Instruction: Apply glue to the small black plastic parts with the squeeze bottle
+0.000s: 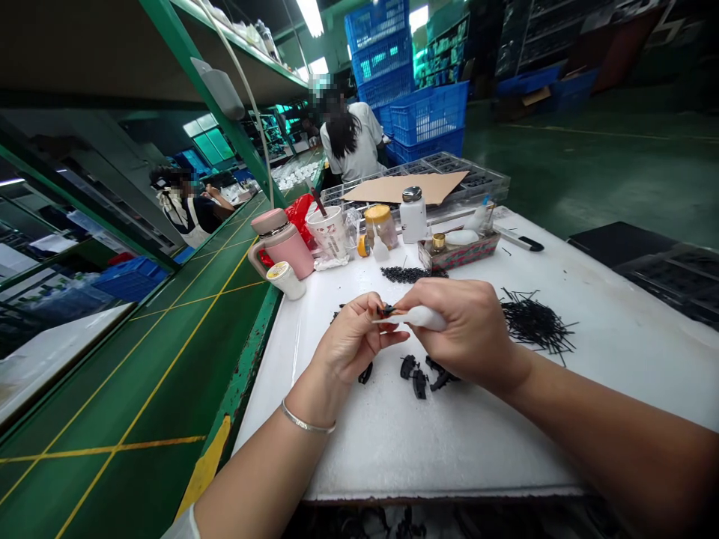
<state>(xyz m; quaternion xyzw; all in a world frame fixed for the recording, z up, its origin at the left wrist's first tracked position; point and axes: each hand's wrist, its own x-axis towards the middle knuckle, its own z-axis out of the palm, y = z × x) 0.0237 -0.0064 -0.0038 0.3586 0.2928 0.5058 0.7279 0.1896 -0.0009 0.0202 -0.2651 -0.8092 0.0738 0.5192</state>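
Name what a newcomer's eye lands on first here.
Mid-picture, over the white tabletop, the right hand holds a white nozzle bottle close to a small dark part in the left hand. Next, the pink handled mug near the tabletop's far left corner, and the stacked blue crates behind.

No legible text, labels or numbers.

The left hand (351,337) pinches, palm turned rightward, the left forearm (264,457) rising from near left; the right hand (475,329) curls closed, the right forearm (607,427) slanting in from near right.
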